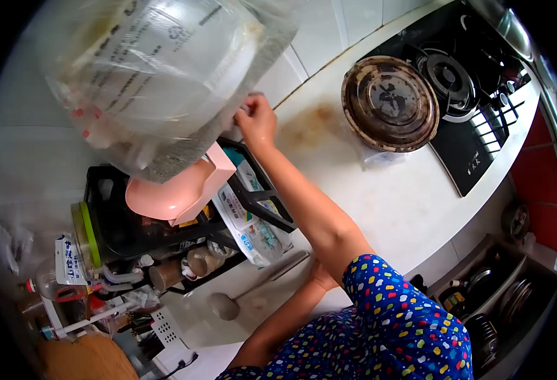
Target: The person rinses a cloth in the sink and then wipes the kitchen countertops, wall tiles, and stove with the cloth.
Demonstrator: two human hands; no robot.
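Observation:
My right hand is raised beside the lower right edge of a large clear plastic bag with printed text. Its fingers are curled together; what they pinch is too small to make out. A pale round shape shows inside the bag. Below the bag, a pink plastic holder sits on a black rack. My left hand is low, by the handle of a ladle on the counter; its fingers are mostly hidden behind my right arm.
A brown lidded pot stands on the white counter, beside a black gas stove. White packets and jars fill the rack. An open drawer with dishes is at lower right, a round wooden board at lower left.

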